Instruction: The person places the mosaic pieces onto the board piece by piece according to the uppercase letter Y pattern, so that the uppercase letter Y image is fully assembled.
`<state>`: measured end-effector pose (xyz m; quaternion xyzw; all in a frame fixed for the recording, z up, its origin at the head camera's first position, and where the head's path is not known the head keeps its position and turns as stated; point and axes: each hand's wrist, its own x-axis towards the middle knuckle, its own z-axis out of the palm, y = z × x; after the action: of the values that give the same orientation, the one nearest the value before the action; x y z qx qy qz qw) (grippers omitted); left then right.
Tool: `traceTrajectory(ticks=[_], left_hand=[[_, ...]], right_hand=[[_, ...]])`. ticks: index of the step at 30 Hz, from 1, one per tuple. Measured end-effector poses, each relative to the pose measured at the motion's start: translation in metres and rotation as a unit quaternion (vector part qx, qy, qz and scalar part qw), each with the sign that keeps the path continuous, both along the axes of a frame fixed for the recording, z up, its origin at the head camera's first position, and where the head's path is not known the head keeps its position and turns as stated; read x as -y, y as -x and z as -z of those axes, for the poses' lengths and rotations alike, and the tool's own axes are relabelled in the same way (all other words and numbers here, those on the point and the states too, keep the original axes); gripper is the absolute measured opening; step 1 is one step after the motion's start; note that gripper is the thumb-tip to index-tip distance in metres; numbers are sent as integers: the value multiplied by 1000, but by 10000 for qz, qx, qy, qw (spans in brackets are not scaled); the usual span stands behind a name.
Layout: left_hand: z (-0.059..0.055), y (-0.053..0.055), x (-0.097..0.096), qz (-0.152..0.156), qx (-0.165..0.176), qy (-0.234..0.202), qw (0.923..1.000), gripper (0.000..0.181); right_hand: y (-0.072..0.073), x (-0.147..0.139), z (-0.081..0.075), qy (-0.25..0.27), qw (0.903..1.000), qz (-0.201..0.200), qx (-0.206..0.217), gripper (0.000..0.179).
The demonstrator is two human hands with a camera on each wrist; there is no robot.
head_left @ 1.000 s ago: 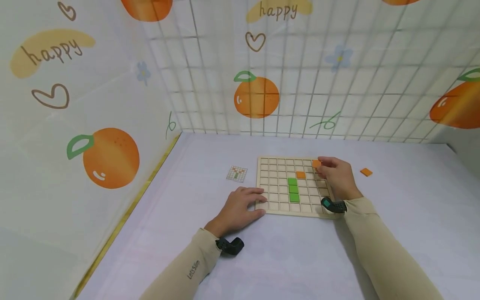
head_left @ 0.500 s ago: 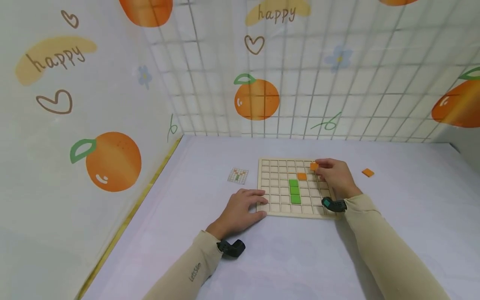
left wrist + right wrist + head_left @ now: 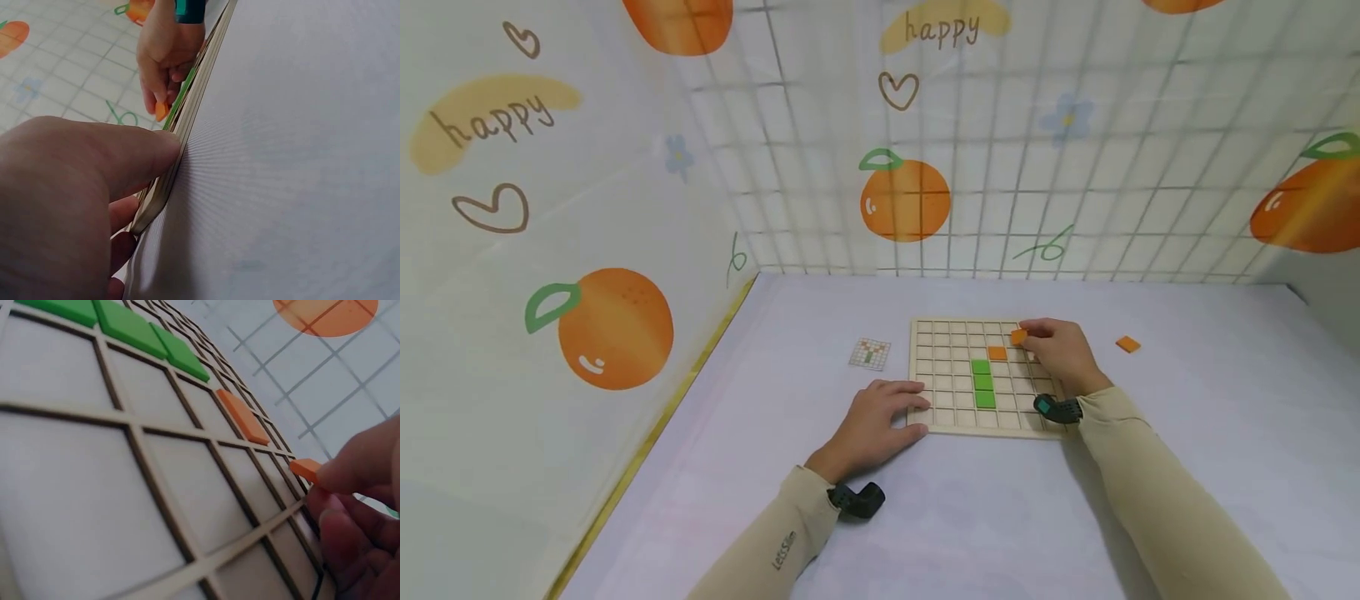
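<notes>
A wooden grid board (image 3: 947,408) lies on the table, with three green tiles (image 3: 982,383) in a column and an orange tile (image 3: 997,353) diagonally up and right of them. My right hand (image 3: 1060,354) pinches another orange tile (image 3: 305,469) between thumb and fingers, low over the board's upper right cells. My left hand (image 3: 876,425) rests at the board's left edge; in the left wrist view its thumb (image 3: 144,153) lies along the rim, other fingers beyond the corner. Part of the board's right side is hidden under my right hand.
A loose orange tile (image 3: 1127,344) lies on the table right of the board. Left of it is a small pattern card (image 3: 870,354) showing a coloured grid. A white printed curtain (image 3: 820,167) with a wire grid stands behind the table.
My right hand has moved slightly left and toward me with the orange tile, closer to the orange tile on the board. My left hand stays at the board's edge.
</notes>
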<state>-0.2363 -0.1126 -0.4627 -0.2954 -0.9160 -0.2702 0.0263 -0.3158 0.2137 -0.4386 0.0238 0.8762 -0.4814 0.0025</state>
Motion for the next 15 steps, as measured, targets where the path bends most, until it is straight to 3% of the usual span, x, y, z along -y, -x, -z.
traceTrajectory(ticks=[15], left_hand=[[-4, -2, 1, -21, 75, 111, 9999, 34]], right_hand=[[-3, 5, 4, -315, 9993, -14, -179, 44]])
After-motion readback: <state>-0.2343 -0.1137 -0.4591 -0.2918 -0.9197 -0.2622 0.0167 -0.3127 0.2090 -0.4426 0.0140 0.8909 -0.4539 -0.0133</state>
